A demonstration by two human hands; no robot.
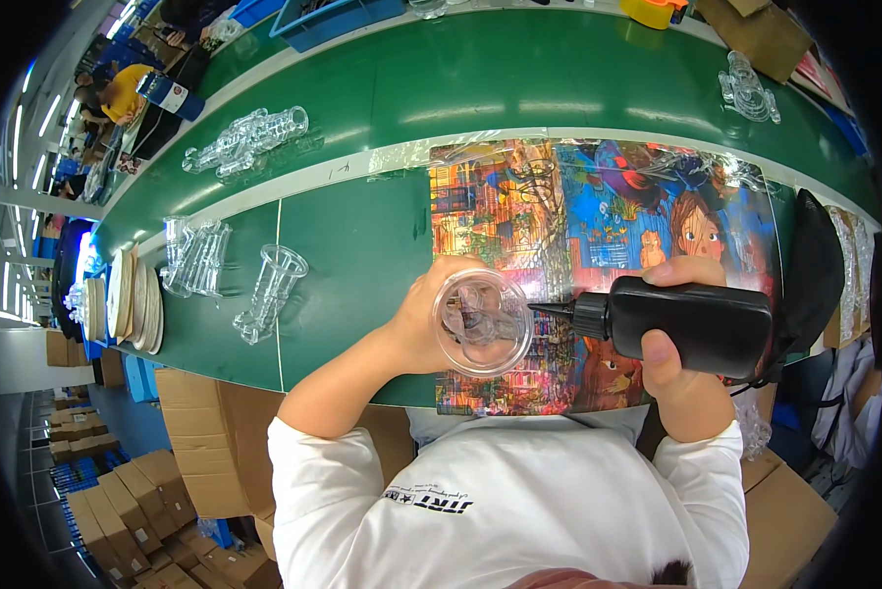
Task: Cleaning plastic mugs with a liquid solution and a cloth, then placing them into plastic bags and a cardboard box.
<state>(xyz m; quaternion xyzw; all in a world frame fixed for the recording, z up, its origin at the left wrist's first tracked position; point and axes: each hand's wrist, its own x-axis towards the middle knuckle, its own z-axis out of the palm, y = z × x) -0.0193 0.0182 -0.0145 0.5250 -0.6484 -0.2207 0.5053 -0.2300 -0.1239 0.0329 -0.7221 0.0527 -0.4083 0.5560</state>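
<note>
My left hand (pixel 419 329) grips a clear plastic cup-shaped part (pixel 482 324), its round mouth turned toward me. My right hand (pixel 671 368) holds a black squeeze bottle (pixel 701 329) sideways, and its thin black nozzle tip touches the right rim of the clear part. Both are held over a colourful cartoon-printed mat (pixel 598 226) lying on the green table (pixel 362 245).
Several more clear plastic parts lie on the green table at the left (pixel 269 290), (pixel 195 257), the far left (pixel 249 137) and the far right (pixel 748 88). Stacked pale discs (pixel 132 299) stand at the left edge. Cardboard boxes (pixel 195 432) sit below, and a black bag (pixel 816 265) lies at the right.
</note>
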